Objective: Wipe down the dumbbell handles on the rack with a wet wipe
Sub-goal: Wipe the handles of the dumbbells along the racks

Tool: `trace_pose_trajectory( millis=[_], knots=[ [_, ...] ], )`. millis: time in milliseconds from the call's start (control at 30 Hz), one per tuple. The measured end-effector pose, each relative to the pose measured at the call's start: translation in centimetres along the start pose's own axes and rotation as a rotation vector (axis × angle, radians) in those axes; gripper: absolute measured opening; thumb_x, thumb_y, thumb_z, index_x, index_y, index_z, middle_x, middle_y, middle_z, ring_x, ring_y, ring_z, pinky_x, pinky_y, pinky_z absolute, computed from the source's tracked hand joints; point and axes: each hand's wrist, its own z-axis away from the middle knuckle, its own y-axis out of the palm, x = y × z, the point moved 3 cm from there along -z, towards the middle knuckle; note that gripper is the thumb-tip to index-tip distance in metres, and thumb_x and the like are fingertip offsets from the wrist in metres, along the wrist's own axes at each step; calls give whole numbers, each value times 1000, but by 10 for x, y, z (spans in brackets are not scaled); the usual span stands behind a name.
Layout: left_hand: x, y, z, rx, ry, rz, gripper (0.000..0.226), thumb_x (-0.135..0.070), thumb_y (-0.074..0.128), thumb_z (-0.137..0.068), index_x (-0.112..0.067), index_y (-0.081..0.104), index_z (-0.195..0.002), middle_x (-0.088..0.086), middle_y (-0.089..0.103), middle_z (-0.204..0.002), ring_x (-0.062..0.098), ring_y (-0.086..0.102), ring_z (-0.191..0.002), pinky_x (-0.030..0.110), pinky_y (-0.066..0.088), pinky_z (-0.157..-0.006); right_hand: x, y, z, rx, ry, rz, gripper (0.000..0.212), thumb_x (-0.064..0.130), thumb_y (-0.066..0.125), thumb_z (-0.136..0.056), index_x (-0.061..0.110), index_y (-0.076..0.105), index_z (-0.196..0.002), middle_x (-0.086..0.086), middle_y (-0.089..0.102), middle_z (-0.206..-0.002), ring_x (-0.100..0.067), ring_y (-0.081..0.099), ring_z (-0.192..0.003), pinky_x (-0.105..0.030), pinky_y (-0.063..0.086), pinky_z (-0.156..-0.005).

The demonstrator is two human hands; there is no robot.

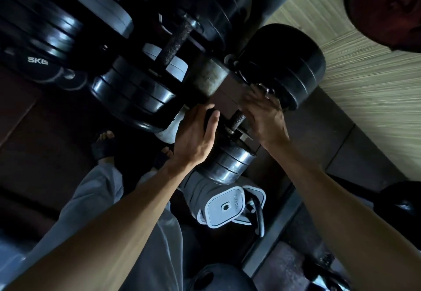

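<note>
dumbbell (237, 122) on rack between hands, heavy, rigid, knurled handle grippy; left hand (196, 138) curled around dark inner plate, right hand (264, 115) over handle end, grip unclear; no wipe visible.

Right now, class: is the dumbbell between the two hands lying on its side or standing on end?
Lying on its side: the dumbbell handle runs level between the left hand and right hand.

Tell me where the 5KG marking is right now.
In the head view, the 5KG marking is far left on a black weight plate, well left of both hands.
</note>
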Motion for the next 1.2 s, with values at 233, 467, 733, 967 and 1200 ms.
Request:
trace_pose_trajectory(
  millis=[233, 467, 733, 967, 1200],
  knots=[
    [-1, 1, 0, -13, -13, -15, 54, -46, 28, -104, -9, 61, -127, 7, 64, -121, 20, 58, -111, 15, 33, -96, -3, -2, -16, 313, -110, 139, 14, 26, 64, -91, 27, 74, -100, 7, 74, -108, -20, 65, -111, -42, 29, -107],
    [-1, 0, -1, 6, -33, -19, 57, -48, 26, -102, -10, 61, -127, 7, 64, -122, 20, 57, -112, 17, 35, -95, 13, 13, -21, 543, -39, 154, 27, 33, 47, -98, 26, 73, -102, -4, 71, -104, -27, 56, -114, -44, 47, -97],
    [6, 2, -2, 15, -55, 15, 56, -51, 27, -102, -14, 62, -126, 3, 64, -120, 15, 55, -111, 13, 31, -95, 10, 1, -61, 670, 34, 346, 28, 29, 51, -101, 11, 73, -98, -17, 69, -98, -36, 67, -93, -31, 47, -68],
    [6, 2, -2, 33, -73, 22, 55, -53, 26, -102, -18, 60, -126, 1, 62, -122, 18, 55, -114, 29, 41, -99, 14, -5, -81, 829, 188, 99, 20, 22, 54, -100, 12, 68, -89, -12, 70, -94, -28, 66, -85, -29, 46, -65],
    [5, 1, -3, 29, -65, 25, 54, -52, 26, -102, -18, 61, -124, 2, 63, -121, 21, 56, -114, 34, 42, -100, 37, 8, -68, 985, 140, 58, 20, 36, 59, -97, 28, 65, -80, -4, 69, -87, -25, 67, -89, -35, 53, -81]
  ],
)
